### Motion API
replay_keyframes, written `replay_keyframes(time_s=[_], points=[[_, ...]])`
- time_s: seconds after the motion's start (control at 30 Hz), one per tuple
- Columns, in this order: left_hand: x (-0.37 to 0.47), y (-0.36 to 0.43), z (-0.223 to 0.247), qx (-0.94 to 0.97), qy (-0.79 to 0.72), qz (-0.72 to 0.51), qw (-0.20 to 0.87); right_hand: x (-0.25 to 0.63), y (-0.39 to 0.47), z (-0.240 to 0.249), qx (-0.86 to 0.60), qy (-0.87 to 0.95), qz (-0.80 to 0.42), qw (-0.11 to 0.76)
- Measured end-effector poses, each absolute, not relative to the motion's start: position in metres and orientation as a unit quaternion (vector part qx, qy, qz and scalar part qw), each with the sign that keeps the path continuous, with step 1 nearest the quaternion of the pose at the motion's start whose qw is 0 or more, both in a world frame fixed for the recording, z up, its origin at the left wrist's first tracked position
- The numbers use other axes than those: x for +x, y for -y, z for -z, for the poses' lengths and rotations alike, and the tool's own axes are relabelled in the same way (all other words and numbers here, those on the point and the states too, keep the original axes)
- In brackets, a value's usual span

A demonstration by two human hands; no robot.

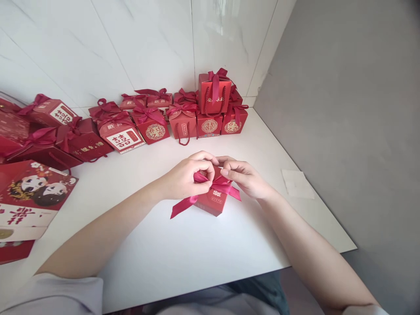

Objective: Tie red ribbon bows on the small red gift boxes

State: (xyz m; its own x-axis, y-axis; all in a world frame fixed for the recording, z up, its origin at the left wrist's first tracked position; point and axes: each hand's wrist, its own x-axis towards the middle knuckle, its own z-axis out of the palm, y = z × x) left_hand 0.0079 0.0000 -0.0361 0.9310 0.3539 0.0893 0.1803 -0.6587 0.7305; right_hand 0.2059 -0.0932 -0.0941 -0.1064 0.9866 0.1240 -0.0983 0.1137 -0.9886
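A small red gift box (210, 204) with gold lettering sits on the white table in front of me, tied with a dark pink ribbon (226, 188). One ribbon tail hangs out to the left over the table, and another lies toward the right across the box. At the box's upper left, my left hand (193, 175) pinches the ribbon between thumb and forefinger. From the right, my right hand (244, 176) has its fingers curled and its thumb pressed at the ribbon by the knot. The two hands' fingertips meet behind the bow and partly hide it.
Several finished-looking red boxes with bows (152, 124) line the tiled wall, one box (214, 94) stacked on top of others. Flat printed red cartons (36, 192) lie at the left. A white paper piece (298, 183) rests near the table's right edge, beside a grey panel (344, 109).
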Motion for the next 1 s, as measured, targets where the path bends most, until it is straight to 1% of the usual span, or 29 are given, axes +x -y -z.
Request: replay_keyframes(time_s=[0.07,0.17,0.23,0.3,0.4,0.47,0.53,0.6,0.7,0.8,0.87,1.0], points=[[0.007,-0.011,0.047,0.890,-0.089,-0.137,0.425,0.207,0.094,0.092,-0.414,0.529,-0.518,0.529],[0.004,-0.033,0.067,0.833,0.001,-0.166,0.528,0.209,0.096,0.087,-0.418,0.485,-0.515,0.570],[0.000,-0.043,0.080,0.817,0.005,-0.143,0.558,0.212,0.096,0.085,-0.426,0.450,-0.514,0.593],[-0.004,-0.047,0.091,0.821,-0.010,-0.097,0.563,0.214,0.094,0.086,-0.435,0.437,-0.504,0.604],[-0.007,-0.039,0.104,0.827,-0.059,-0.049,0.557,0.217,0.089,0.094,-0.451,0.442,-0.482,0.607],[-0.006,-0.031,0.112,0.830,-0.080,-0.065,0.548,0.217,0.086,0.101,-0.463,0.438,-0.478,0.605],[-0.002,-0.025,0.120,0.835,-0.067,-0.112,0.535,0.214,0.083,0.107,-0.468,0.427,-0.478,0.608],[0.003,-0.021,0.127,0.843,-0.042,-0.183,0.504,0.210,0.082,0.110,-0.467,0.427,-0.475,0.611],[0.007,-0.017,0.130,0.865,-0.033,-0.298,0.403,0.208,0.080,0.110,-0.473,0.436,-0.461,0.612],[0.007,-0.014,0.129,0.881,-0.052,-0.349,0.315,0.214,0.076,0.111,-0.508,0.394,-0.429,0.635],[0.006,-0.016,0.130,0.883,-0.075,-0.352,0.302,0.220,0.073,0.114,-0.541,0.345,-0.396,0.657],[0.006,-0.025,0.132,0.887,-0.085,-0.280,0.356,0.226,0.068,0.124,-0.565,0.311,-0.357,0.676]])
